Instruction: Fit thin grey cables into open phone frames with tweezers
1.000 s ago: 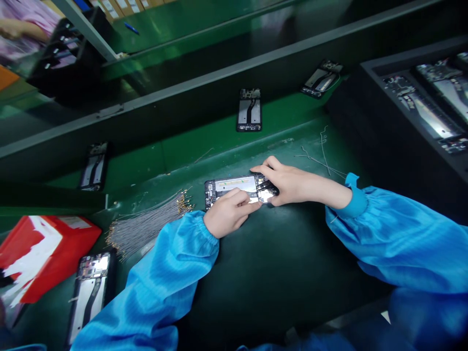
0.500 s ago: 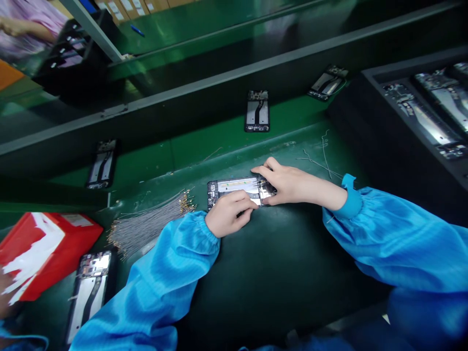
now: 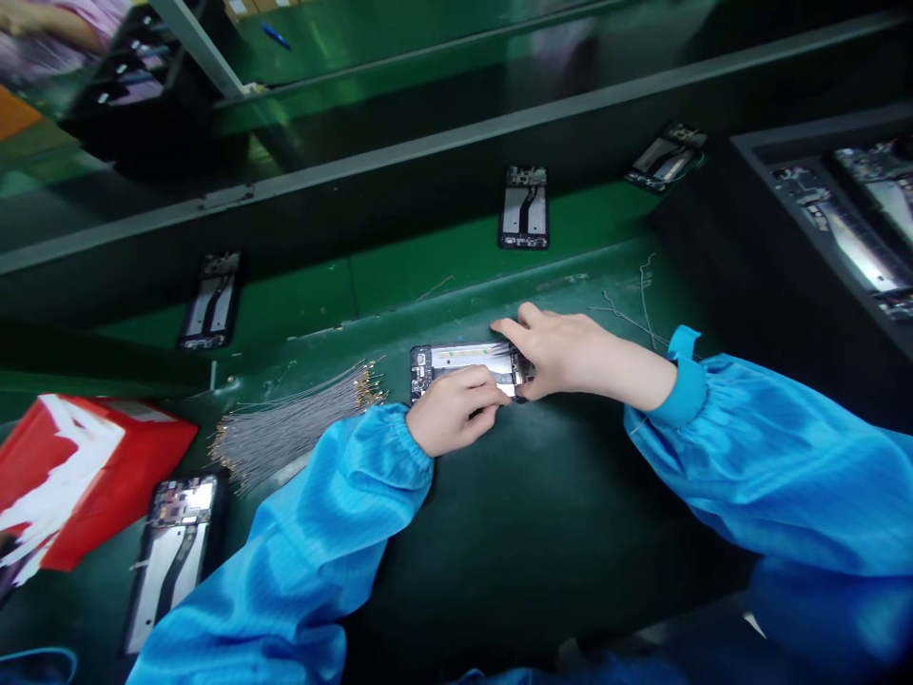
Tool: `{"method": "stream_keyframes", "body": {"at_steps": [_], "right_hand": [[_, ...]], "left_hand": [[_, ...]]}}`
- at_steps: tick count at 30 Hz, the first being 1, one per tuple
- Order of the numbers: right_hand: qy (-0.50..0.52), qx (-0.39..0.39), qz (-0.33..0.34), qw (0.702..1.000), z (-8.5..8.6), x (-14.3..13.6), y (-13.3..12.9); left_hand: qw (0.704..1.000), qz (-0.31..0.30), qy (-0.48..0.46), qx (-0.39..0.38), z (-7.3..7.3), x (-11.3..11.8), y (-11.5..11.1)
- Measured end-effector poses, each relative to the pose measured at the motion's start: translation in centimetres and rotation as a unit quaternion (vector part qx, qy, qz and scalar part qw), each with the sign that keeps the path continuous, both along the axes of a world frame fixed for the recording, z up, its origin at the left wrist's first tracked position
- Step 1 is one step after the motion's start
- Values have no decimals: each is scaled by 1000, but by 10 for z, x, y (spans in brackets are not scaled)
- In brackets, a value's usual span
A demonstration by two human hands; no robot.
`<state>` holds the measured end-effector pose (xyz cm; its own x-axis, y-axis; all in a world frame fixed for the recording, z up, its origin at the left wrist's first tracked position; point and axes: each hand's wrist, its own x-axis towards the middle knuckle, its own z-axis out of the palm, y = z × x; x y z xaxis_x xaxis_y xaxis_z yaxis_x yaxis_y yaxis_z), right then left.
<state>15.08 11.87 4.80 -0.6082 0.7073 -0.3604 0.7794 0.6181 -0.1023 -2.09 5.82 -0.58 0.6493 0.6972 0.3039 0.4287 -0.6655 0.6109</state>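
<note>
An opened phone body lies sideways on the dark green work surface, its silvery inside facing up. My left hand rests over its lower edge, fingers pressed together in a pinch; what they hold is too small to make out. Around the phone's right end, my right hand is closed, with fingertips at its top and bottom edges. Left of the phone lies a fanned bundle of thin grey cables with gold-coloured tips. A few loose cables lie beyond my right wrist.
More opened phones lie at the back left, back centre, back right and front left. A red box stands at left. At right is a black tray of phones. A person's arm shows at upper left.
The camera view has shifted slightly, so the back phones appear further right and higher. Both hands stay at the phone, my left fingers still near its lower edge.
</note>
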Motion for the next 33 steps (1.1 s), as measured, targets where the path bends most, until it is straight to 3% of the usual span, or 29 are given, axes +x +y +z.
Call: {"method": "stream_keyframes", "body": {"at_steps": [6, 10, 20, 33], "right_hand": [[143, -9, 81, 986, -13, 14, 0], [192, -3, 78, 978, -21, 24, 2], [137, 43, 113, 983, -20, 21, 3], [45, 117, 213, 969, -2, 6, 4]], "left_hand": [[999, 33, 5, 19, -1, 2, -1], [996, 78, 17, 43, 1, 4, 0], [991, 134, 28, -12, -1, 4, -2], [984, 167, 53, -42, -2, 9, -1]]}}
